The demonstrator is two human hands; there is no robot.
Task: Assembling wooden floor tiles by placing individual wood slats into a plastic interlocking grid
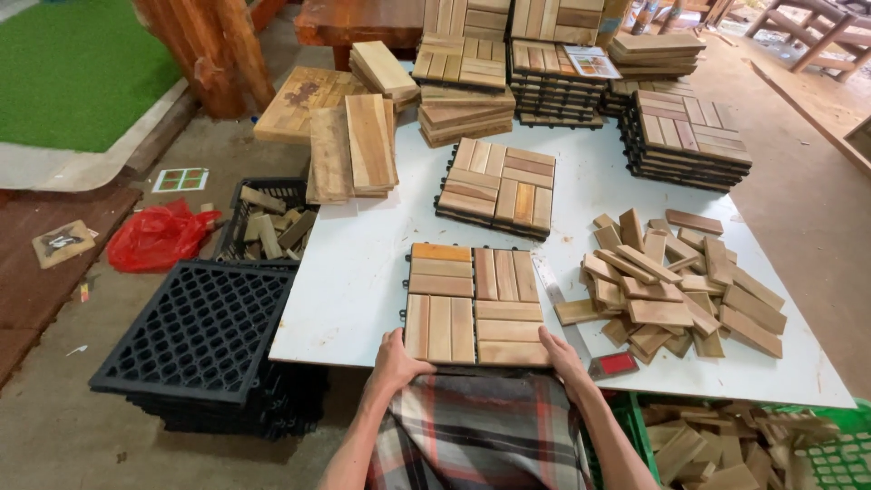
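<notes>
A square wooden deck tile [473, 304] made of several slats on a black plastic base lies on the white table [354, 263] at its near edge. My left hand [396, 358] grips the tile's near left corner. My right hand [562, 354] grips its near right corner. Both thumbs rest on top of the slats.
A pile of loose wood slats [676, 283] lies right of the tile, with a metal ruler [562, 304] between. Finished tiles [497, 188] and stacks [685, 136] sit farther back. Black plastic bases [200, 336] are stacked at the left; a green crate of slats [735, 445] stands at the lower right.
</notes>
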